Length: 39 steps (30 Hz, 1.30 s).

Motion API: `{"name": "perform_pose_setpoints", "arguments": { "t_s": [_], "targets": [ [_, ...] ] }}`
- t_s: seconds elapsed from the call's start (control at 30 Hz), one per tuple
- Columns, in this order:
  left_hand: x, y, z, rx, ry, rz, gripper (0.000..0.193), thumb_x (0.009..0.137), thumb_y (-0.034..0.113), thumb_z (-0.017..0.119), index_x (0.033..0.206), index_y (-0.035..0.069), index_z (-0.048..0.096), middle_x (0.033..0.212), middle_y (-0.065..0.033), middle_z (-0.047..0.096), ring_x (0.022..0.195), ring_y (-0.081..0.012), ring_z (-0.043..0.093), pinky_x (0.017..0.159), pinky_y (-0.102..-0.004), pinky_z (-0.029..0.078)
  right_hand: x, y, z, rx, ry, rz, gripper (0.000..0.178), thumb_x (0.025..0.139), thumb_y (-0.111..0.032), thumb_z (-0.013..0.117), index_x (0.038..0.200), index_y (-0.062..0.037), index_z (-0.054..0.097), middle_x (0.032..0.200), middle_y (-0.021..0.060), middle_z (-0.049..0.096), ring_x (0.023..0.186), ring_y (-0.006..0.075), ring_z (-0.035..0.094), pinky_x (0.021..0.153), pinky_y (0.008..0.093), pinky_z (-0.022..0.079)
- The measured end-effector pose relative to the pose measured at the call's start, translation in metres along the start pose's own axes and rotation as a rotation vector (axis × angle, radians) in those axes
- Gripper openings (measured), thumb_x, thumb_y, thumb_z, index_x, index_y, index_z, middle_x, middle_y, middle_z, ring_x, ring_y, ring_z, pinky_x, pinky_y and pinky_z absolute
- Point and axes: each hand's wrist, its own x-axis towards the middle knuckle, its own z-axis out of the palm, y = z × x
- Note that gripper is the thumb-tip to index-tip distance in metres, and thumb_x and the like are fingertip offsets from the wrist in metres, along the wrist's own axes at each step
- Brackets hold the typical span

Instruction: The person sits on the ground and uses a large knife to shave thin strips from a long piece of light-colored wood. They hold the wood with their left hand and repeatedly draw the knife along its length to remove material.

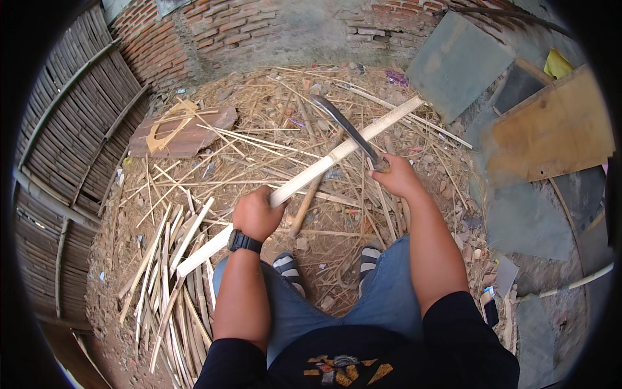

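Pale, flat wood (311, 172) fills the curled left hand (259, 212); the right hand (398, 176) clasps a curved, dark-bladed knife (344, 124).

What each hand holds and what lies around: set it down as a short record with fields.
Left hand: fingers closed around a long pale strip
Right hand: closed on the handle of a curved dark blade
Blade and strip: cross in this view; contact cannot be told
Left wrist: black watch
Person's left: pile of split strips on the ground
Far side: brick wall
Person's right: large grey sheet, brown panel
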Motion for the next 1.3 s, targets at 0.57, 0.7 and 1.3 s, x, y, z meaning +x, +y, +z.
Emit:
{"name": "perform_pose_setpoints", "arguments": {
  "t_s": [0.57, 0.7, 1.3],
  "targets": [
    [-0.002, -0.006, 0.005, 0.069, -0.017, 0.047, 0.039, 0.081, 0.042, 0.086, 0.088, 0.008, 0.071, 0.079, -0.0171, 0.073, 0.077, -0.0393, 0.073, 0.071, -0.0496, 0.057, -0.017, -0.032, 0.017, -0.133, -0.243, -0.138, 0.05, 0.083, -0.034, 0.086, 0.123, -0.0065, 0.073, 0.103, 0.023, 0.075, 0.098, 0.0364, 0.073, 0.088, 0.0433, 0.055],
    [-0.001, 0.0, 0.007, 0.044, -0.012, 0.059, 0.039, 0.081, 0.043, 0.086, 0.088, 0.007, 0.071, 0.079, -0.0173, 0.073, 0.076, -0.0394, 0.072, 0.07, -0.0498, 0.057, -0.014, -0.018, 0.017, -0.075, -0.161, -0.162, 0.048, 0.082, -0.031, 0.087, 0.12, -0.0049, 0.074, 0.099, 0.0215, 0.075, 0.094, 0.0331, 0.073, 0.084, 0.0421, 0.055],
    [-0.001, -0.004, 0.009, 0.066, -0.049, 0.075, 0.042, 0.082, 0.045, 0.085, 0.089, 0.007, 0.071, 0.081, -0.0183, 0.074, 0.079, -0.0393, 0.073, 0.072, -0.0495, 0.058, -0.007, -0.013, 0.014, -0.123, -0.199, -0.102, 0.06, 0.08, -0.037, 0.087, 0.128, -0.0039, 0.071, 0.112, 0.0252, 0.074, 0.108, 0.0407, 0.071, 0.093, 0.0462, 0.055]
  ]
}}
